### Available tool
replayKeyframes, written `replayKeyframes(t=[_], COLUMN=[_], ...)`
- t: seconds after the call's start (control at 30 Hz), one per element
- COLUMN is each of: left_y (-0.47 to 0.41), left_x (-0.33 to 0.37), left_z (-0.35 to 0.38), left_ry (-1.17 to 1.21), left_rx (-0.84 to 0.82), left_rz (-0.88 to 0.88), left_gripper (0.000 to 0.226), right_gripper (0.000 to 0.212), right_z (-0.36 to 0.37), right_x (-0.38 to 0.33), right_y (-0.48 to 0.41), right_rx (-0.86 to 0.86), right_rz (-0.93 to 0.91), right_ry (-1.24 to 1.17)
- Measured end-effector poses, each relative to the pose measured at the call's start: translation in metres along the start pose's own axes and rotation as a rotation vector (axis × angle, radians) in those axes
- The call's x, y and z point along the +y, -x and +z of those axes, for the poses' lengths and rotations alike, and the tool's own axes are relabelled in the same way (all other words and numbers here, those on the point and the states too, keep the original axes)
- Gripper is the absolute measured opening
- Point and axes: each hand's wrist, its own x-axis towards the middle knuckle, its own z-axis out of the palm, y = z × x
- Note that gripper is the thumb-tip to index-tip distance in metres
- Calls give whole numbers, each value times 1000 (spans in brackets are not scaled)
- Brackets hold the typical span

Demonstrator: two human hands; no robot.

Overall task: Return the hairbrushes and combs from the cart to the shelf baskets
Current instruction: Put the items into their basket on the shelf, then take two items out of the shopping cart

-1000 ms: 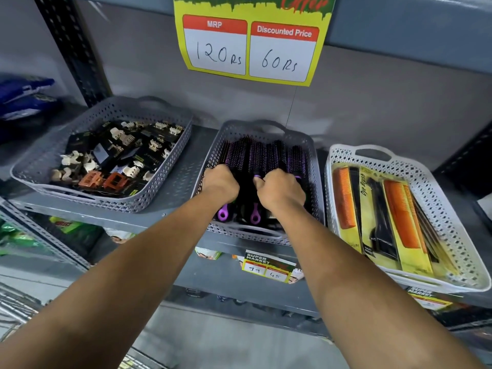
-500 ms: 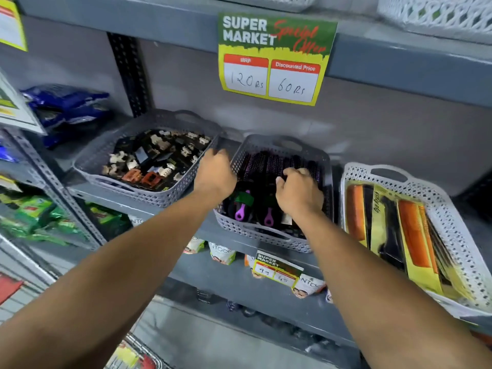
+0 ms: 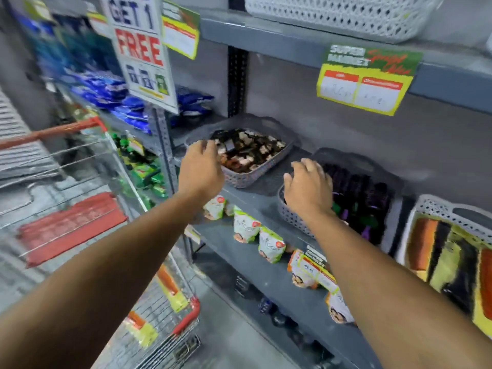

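Right hand empty, fingers spread | over hairbrushes basket's left end | left hand empty

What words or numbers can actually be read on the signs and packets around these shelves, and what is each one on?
"GET 1 FREE": white hanging promotional sign on the left shelf upright.
"SUPER MARKET": green and yellow price card on the upper shelf edge; its red script and handwritten prices are too blurred to read.
Second green and yellow card: blurred, unreadable.
White and green packets below, and the small shelf-edge tag: unreadable.
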Motion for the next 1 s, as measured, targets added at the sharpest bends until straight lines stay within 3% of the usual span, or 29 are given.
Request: replayKeyframes(t=[0.1, 0.47, 0.6, 0.83, 1.0], left_y=[25, 125, 152, 180, 186], left_x=[-42, -181, -223, -262, -287], left_z=[-28, -85, -73, -38, -9], left_ry=[-73, -192, -104, 72, 349], left_rx=[36, 98, 61, -66, -33], left_rz=[-83, -517, -659, -878, -1118], left_gripper=[44, 20, 37, 47, 52], right_gripper=[41, 44, 46, 44, 40], right_z=[12, 69, 97, 151, 183], right_x=[-40, -181, -220, -264, -285], right_y=[8, 52, 68, 87, 93], right_rx=[-30, -244, -333, -489, -643], right_rz=[-120, -445, -507, -563, -515], right_ry=[-31, -139, -147, -168, -210])
